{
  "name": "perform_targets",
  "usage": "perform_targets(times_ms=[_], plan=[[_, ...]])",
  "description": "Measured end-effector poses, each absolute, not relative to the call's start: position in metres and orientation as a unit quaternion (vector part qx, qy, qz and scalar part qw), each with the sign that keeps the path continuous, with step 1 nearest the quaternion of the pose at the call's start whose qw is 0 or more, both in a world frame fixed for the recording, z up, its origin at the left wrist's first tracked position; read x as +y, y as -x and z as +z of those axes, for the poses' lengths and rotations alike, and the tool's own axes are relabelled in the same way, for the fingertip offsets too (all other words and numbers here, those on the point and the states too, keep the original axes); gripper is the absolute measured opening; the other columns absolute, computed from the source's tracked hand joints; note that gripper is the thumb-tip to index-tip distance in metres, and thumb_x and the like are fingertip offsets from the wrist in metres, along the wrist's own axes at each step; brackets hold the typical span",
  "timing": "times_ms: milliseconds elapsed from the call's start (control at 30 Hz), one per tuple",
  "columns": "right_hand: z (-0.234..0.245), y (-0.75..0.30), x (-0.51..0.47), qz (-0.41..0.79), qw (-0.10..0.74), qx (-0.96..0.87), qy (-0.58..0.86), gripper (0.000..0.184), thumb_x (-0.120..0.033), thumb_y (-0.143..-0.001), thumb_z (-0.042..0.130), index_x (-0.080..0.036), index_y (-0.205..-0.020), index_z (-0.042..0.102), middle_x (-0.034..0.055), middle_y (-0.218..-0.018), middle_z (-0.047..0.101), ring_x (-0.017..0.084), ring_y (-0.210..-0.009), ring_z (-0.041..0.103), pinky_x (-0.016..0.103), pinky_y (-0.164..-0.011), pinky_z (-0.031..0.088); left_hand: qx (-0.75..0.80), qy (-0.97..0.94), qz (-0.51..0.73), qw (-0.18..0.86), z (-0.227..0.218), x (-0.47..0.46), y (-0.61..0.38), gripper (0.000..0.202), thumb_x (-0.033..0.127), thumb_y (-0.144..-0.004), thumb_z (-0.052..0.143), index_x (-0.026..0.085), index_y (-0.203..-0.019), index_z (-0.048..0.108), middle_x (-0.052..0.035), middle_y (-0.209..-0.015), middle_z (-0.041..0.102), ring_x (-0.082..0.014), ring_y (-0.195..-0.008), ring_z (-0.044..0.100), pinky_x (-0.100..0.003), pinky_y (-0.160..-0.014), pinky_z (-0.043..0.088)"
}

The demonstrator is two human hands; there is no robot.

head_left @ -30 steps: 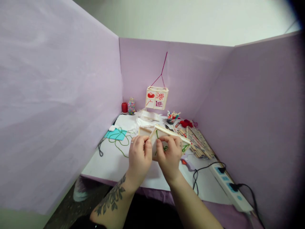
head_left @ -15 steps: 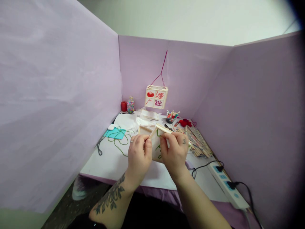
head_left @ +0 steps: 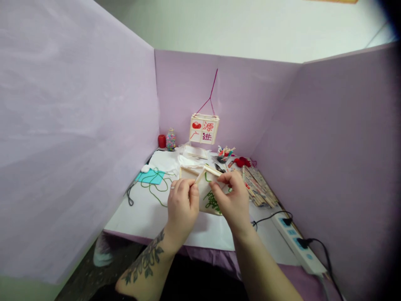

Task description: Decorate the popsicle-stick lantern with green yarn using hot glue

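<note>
My left hand (head_left: 182, 204) and my right hand (head_left: 232, 200) both hold a small box frame (head_left: 209, 196) made of wooden sticks and white paper panels with green writing. It is lifted above the white table (head_left: 147, 213). The left fingers pinch its left corner stick. The right hand grips the top edge and covers the frame's right side. A second stick frame (head_left: 188, 170) shows just behind the held one.
A finished lantern (head_left: 204, 129) with red characters hangs on the back wall. Green cord on teal paper (head_left: 150, 177) lies left. A pile of sticks (head_left: 258, 186) is right, a power strip (head_left: 297, 243) near right. A red cup (head_left: 162, 141) and bead jar (head_left: 171, 139) stand at the back. Purple partitions enclose three sides.
My right hand has slid up and rightward over the frame's top edge. The frame has turned, so a panel with green writing now faces me.
</note>
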State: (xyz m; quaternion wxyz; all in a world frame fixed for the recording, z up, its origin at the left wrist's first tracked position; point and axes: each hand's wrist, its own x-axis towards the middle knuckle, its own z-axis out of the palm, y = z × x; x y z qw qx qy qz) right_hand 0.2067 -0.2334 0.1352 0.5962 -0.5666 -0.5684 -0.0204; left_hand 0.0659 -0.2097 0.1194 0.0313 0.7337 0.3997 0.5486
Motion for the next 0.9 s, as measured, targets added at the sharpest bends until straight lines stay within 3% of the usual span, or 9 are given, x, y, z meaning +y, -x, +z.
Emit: perform_targets(times_ms=[333,467,567,700,800,900], plan=[[0.131,-0.2,-0.231,-0.072,0.617,-0.548,0.559,0.022,-0.03,-0.083,0.066,-0.023,-0.077,0.046,-0.0025,-0.077,0.048,0.017,-0.076,0.048,0.033,-0.072,0.039,0.395,-0.737,0.548,0.024,0.12,-0.21,-0.068,0.012,0.019,-0.096,0.045,0.019,-0.095,0.057,-0.0045,-0.085,0.064,-0.0196,-0.083,0.058,-0.036,-0.082,0.049],[0.125,-0.206,-0.24,-0.091,0.668,-0.545,0.499,0.017,-0.026,-0.094,0.053,-0.022,-0.077,0.053,-0.0003,-0.077,0.051,0.017,-0.075,0.051,0.033,-0.071,0.041,0.403,-0.728,0.553,0.045,0.12,-0.207,-0.065,0.013,0.02,-0.095,0.045,0.019,-0.094,0.058,-0.0051,-0.086,0.065,-0.0203,-0.085,0.059,-0.035,-0.079,0.05],[0.117,-0.207,-0.242,-0.113,0.632,-0.567,0.515,0.021,-0.018,-0.096,0.043,-0.022,-0.08,0.056,0.001,-0.077,0.053,0.019,-0.077,0.053,0.034,-0.071,0.042,0.409,-0.722,0.554,0.064,0.119,-0.204,-0.064,0.014,0.022,-0.095,0.045,0.019,-0.094,0.058,-0.0055,-0.087,0.065,-0.0204,-0.087,0.06,-0.035,-0.079,0.051],[0.107,-0.201,-0.236,-0.171,0.587,-0.561,0.559,0.007,-0.024,-0.091,0.055,-0.022,-0.097,0.058,0.0051,-0.092,0.058,0.023,-0.091,0.054,0.041,-0.083,0.044,0.409,-0.72,0.557,0.061,0.116,-0.203,-0.069,0.014,0.022,-0.096,0.044,0.019,-0.094,0.058,-0.0052,-0.086,0.065,-0.0204,-0.086,0.059,-0.035,-0.078,0.051],[0.103,-0.196,-0.23,-0.188,0.559,-0.542,0.599,0.012,-0.032,-0.088,0.062,-0.021,-0.091,0.059,0.0053,-0.09,0.056,0.025,-0.092,0.052,0.042,-0.084,0.042,0.403,-0.724,0.558,0.047,0.116,-0.203,-0.072,0.013,0.021,-0.096,0.045,0.019,-0.093,0.057,-0.0051,-0.085,0.064,-0.0203,-0.085,0.059,-0.035,-0.078,0.051],[0.103,-0.195,-0.228,-0.186,0.538,-0.543,0.618,0.011,-0.029,-0.09,0.057,-0.021,-0.083,0.057,0.005,-0.087,0.053,0.025,-0.09,0.05,0.042,-0.083,0.041,0.405,-0.726,0.554,0.035,0.115,-0.203,-0.072,0.013,0.022,-0.096,0.045,0.019,-0.094,0.057,-0.0054,-0.085,0.065,-0.0206,-0.085,0.059,-0.035,-0.079,0.051]])
